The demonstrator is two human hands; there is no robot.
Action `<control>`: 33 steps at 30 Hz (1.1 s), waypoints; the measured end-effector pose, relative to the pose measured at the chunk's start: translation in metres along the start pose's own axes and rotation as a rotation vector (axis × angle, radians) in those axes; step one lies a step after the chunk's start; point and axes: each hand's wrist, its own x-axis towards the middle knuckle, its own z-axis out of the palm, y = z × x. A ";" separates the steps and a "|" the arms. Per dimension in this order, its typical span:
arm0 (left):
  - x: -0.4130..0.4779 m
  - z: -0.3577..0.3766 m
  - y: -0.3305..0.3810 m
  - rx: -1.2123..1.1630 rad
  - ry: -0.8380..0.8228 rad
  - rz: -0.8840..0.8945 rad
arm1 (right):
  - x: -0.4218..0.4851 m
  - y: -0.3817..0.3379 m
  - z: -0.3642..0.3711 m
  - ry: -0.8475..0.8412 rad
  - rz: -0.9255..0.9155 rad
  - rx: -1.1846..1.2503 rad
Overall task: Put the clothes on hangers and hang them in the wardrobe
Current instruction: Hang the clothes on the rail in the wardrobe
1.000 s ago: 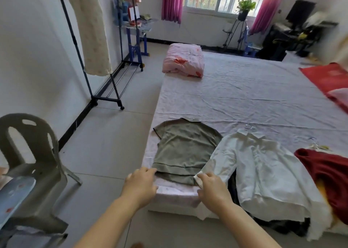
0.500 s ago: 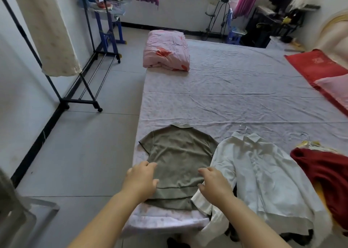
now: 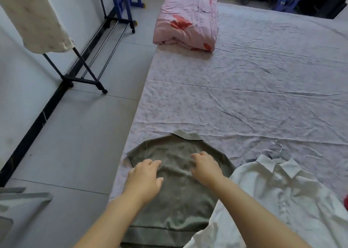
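Shirt (image 3: 178,200) under left hand (image 3: 145,178), right hand (image 3: 206,167)

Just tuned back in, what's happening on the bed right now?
A person has the left hand and right hand on an olive shirt lying flat at the edge of the bed, a hanger hook showing at its collar. A white shirt with a second hook lies beside it. Neither is on the rack yet.

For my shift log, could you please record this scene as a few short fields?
Olive shirt: flat on bed's near edge, hanger hook at collar
Left hand: rests on shirt, fingers spread
Right hand: on shirt, fingers bent; grip unclear
White shirt: right of it, second hook showing
Rack: left, cream garment hanging
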 end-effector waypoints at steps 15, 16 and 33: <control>0.114 0.071 -0.027 -0.012 -0.041 -0.079 | 0.250 0.056 0.038 -0.053 0.063 0.119; 0.116 0.073 -0.031 -0.014 -0.040 -0.086 | 0.257 0.055 0.041 -0.053 0.065 0.120; 0.076 0.061 -0.044 -0.052 0.036 -0.113 | 0.197 0.028 -0.015 0.232 -0.120 0.326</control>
